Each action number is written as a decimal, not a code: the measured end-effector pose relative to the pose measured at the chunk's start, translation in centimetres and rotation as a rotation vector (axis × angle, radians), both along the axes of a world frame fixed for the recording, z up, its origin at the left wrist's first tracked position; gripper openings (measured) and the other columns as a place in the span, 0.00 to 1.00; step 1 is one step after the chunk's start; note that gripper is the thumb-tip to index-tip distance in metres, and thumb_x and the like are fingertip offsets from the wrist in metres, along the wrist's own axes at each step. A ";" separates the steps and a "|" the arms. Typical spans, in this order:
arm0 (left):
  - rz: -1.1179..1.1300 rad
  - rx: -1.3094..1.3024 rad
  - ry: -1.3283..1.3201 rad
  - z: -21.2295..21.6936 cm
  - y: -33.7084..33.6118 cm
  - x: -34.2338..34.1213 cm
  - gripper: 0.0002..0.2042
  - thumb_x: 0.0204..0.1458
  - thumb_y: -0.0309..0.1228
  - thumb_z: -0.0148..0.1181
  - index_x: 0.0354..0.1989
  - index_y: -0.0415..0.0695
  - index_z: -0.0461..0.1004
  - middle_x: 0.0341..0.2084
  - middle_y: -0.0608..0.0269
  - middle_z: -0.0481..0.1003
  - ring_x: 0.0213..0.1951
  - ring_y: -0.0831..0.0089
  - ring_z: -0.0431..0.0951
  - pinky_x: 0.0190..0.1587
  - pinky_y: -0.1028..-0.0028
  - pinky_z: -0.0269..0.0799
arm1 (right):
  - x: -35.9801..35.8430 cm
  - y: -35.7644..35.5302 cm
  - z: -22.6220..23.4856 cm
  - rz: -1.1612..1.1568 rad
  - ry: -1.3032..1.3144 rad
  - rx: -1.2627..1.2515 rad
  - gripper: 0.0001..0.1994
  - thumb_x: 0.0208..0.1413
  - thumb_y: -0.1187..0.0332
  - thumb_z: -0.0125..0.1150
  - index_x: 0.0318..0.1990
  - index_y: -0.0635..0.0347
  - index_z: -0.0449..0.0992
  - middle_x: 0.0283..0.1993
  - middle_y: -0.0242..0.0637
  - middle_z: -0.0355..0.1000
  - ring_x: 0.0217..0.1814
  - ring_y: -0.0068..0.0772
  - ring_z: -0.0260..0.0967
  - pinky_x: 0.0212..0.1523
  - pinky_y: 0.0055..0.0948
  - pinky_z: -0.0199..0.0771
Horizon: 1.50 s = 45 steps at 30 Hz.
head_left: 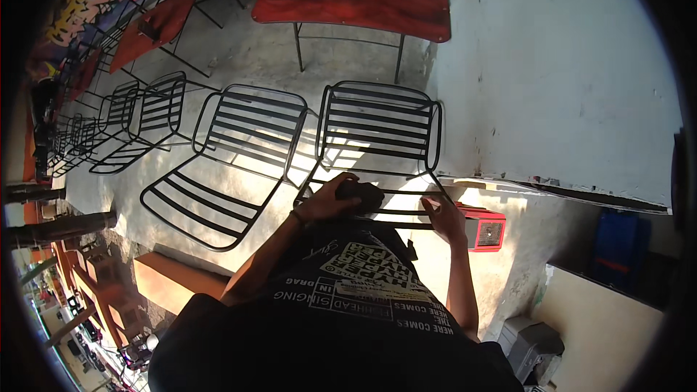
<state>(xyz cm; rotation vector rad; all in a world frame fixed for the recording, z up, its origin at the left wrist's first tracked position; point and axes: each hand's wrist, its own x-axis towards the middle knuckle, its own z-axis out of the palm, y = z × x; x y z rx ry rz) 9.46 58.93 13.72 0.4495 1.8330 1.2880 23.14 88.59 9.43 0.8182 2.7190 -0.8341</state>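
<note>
Clamping dark bundle point(363, 198) in left hand point(329, 200), already over slatted chair point(376, 123); cannot tell closure of right hand point(444, 219); seemingly midway, not yet letting go.

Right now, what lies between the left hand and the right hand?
In the head view: the dark, cloth-like bundle held by the left hand, then the black chair's seat slats, bare up to the right hand.

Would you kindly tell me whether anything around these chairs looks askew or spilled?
Slightly: the nearest left chair looks turned outward, its seat pointing toward the lower left, out of line with the chair directly ahead, though fisheye bending may exaggerate it. I see no spill.
</note>
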 end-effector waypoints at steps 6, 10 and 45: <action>0.106 0.247 0.011 -1.4 -2.9 -0.7 0.20 0.53 0.36 0.64 0.50 0.38 0.69 0.32 0.61 0.77 0.31 0.78 0.76 0.32 0.77 0.73 | -7.5 -9.4 1.6 0.318 0.000 -1.167 0.29 0.54 0.62 0.65 0.61 0.61 0.64 0.54 0.43 0.70 0.51 0.30 0.69 0.54 0.30 0.69; 0.308 0.490 0.133 -1.3 -6.0 -3.7 0.15 0.56 0.37 0.61 0.45 0.38 0.73 0.30 0.61 0.77 0.32 0.78 0.76 0.33 0.76 0.73 | -10.5 -16.4 1.8 0.169 0.145 -1.206 0.31 0.51 0.64 0.69 0.60 0.63 0.63 0.53 0.41 0.70 0.54 0.29 0.67 0.55 0.28 0.68; 0.260 -0.437 -0.382 -29.6 -10.9 0.0 0.25 0.58 0.49 0.43 0.53 0.43 0.70 0.36 0.48 0.78 0.37 0.56 0.80 0.33 0.57 0.73 | -13.3 -25.7 -13.7 0.443 -0.075 -0.393 0.19 0.44 0.59 0.65 0.45 0.53 0.72 0.46 0.52 0.72 0.48 0.56 0.71 0.44 0.49 0.74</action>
